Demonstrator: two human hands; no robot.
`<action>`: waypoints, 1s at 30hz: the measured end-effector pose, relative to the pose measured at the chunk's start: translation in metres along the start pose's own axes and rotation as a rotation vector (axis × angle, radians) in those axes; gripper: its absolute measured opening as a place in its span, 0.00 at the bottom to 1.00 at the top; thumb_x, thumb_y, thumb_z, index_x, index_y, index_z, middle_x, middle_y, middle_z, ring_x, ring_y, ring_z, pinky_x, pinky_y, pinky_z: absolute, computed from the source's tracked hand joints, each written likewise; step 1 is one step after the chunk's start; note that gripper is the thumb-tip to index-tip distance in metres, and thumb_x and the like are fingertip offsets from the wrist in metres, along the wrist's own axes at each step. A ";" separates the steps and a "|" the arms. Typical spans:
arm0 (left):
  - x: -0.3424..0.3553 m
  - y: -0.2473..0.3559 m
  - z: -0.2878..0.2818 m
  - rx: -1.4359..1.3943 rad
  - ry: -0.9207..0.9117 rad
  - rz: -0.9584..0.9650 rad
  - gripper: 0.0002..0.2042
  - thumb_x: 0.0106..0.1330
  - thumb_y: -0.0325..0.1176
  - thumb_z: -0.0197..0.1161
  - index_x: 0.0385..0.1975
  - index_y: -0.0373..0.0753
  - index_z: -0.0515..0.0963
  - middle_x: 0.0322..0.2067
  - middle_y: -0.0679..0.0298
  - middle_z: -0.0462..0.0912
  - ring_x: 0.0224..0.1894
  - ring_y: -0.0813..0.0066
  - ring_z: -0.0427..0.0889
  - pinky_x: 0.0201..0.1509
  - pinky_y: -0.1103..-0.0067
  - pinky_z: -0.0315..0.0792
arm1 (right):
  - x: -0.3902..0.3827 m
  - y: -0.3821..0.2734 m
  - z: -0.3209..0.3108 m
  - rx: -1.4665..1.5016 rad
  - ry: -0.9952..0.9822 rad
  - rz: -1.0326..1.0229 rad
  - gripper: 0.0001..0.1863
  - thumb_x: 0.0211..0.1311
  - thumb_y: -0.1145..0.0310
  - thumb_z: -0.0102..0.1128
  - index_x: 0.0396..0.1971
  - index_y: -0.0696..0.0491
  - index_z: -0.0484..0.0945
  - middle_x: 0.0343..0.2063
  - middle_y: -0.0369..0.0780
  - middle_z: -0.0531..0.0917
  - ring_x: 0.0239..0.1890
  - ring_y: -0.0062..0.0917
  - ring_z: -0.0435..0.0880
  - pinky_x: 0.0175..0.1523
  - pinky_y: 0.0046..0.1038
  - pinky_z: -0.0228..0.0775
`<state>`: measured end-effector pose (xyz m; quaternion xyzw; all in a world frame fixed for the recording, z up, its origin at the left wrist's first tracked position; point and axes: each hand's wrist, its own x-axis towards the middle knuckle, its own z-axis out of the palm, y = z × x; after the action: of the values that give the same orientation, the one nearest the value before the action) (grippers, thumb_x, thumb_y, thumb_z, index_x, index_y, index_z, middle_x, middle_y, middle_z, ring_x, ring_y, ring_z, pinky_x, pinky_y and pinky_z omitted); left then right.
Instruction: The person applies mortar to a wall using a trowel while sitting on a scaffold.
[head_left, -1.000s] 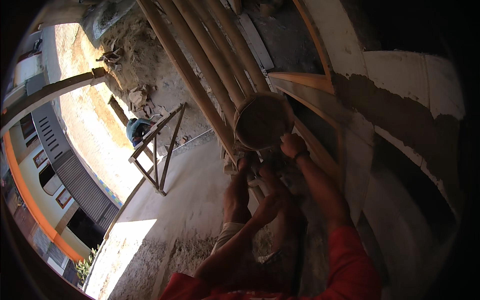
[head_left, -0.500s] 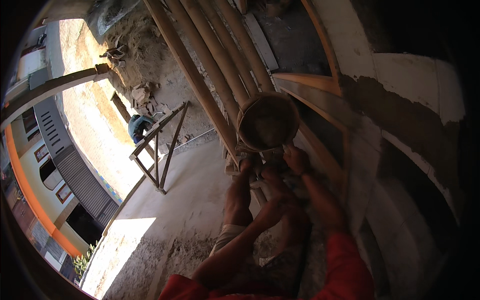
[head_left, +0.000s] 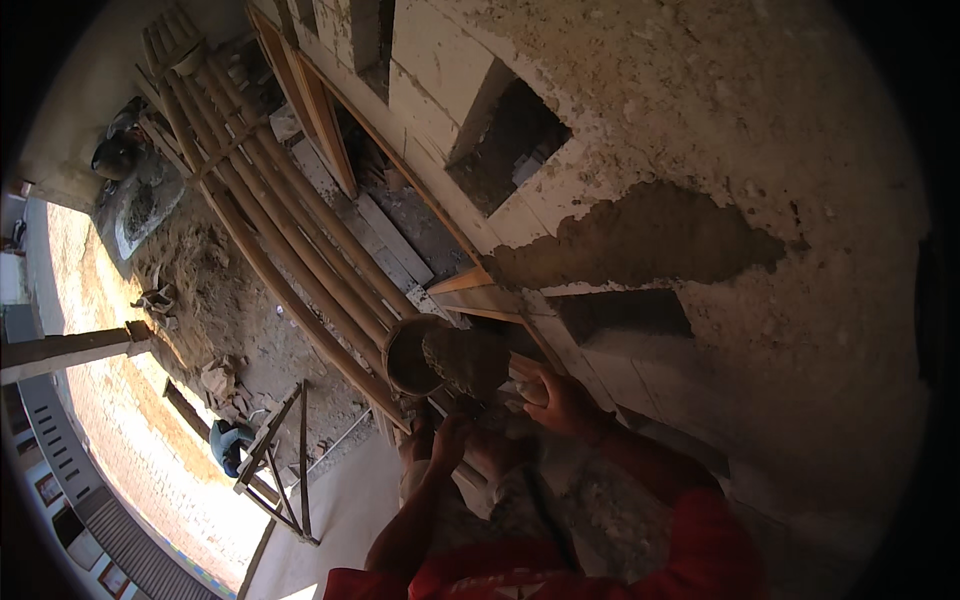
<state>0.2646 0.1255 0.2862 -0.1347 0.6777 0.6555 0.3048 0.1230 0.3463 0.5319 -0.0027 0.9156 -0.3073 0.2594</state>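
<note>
In the head view, we see our right hand (head_left: 568, 405) curled firmly around the pale handle of a mortar trowel (head_left: 534, 392), its fingers closed on the grip. A heavy lump of wet, dark grey mortar (head_left: 466, 358) covers most of the blade, so the metal beneath it is hidden from us. The loaded blade is beside and partly in front of a round, dull brown bucket (head_left: 402, 352), which sits to the left of the right hand, at the near end of a row of long tan bamboo poles (head_left: 290, 240). Our left hand (head_left: 452, 440) is low and near, just beside our legs and below the bucket; it is dark and partly blurred there, and we cannot tell whether its fingers grip anything.

To the right stands a pale block wall (head_left: 800, 170), with a broad smear of damp brown mortar (head_left: 650, 240) across it and dark rectangular openings above and below that smear. An orange-brown wooden frame (head_left: 465, 281) meets the wall at the smear's left end. Off to the left, we see a wooden trestle (head_left: 305, 460) on the floor, and just past it a co-worker in a blue-green top (head_left: 229, 444), bent over near a heap of grey sand (head_left: 190, 255).
</note>
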 end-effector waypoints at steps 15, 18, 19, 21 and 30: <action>0.003 0.095 -0.053 0.255 0.010 0.002 0.17 0.56 0.35 0.63 0.45 0.34 0.78 0.41 0.44 0.83 0.49 0.49 0.83 0.52 0.65 0.75 | -0.174 -0.170 -0.289 0.487 -0.130 0.056 0.27 0.57 0.57 0.71 0.49 0.62 0.79 0.28 0.40 0.84 0.23 0.21 0.81 0.29 0.26 0.73; -0.010 0.099 -0.055 0.257 -0.049 -0.042 0.17 0.57 0.32 0.61 0.46 0.33 0.77 0.38 0.48 0.83 0.42 0.60 0.83 0.44 0.69 0.76 | -0.199 -0.142 -0.315 0.340 0.415 0.158 0.29 0.60 0.55 0.69 0.53 0.62 0.76 0.26 0.34 0.80 0.22 0.16 0.77 0.27 0.22 0.71; -0.006 0.105 -0.063 0.277 -0.052 -0.069 0.17 0.59 0.31 0.61 0.47 0.32 0.76 0.36 0.52 0.83 0.35 0.67 0.82 0.38 0.73 0.76 | -0.216 -0.146 -0.336 0.273 0.559 0.139 0.30 0.61 0.54 0.68 0.54 0.61 0.75 0.26 0.34 0.79 0.22 0.15 0.76 0.27 0.21 0.70; -0.003 0.096 -0.070 0.252 -0.007 -0.105 0.19 0.56 0.34 0.62 0.48 0.34 0.79 0.41 0.46 0.84 0.46 0.55 0.85 0.50 0.66 0.76 | -0.252 -0.164 -0.365 0.098 0.849 0.136 0.32 0.63 0.51 0.66 0.58 0.60 0.72 0.25 0.33 0.77 0.22 0.14 0.75 0.26 0.20 0.68; -0.009 0.106 -0.030 0.163 -0.069 -0.155 0.17 0.58 0.38 0.63 0.44 0.34 0.79 0.39 0.51 0.84 0.46 0.58 0.84 0.51 0.68 0.74 | -0.179 -0.096 -0.214 0.309 0.234 0.243 0.26 0.61 0.61 0.63 0.54 0.62 0.73 0.26 0.34 0.77 0.28 0.15 0.73 0.31 0.25 0.69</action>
<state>0.2028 0.1052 0.3757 -0.1390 0.7055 0.5768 0.3875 0.1612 0.4184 0.8156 0.1830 0.8750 -0.4087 0.1841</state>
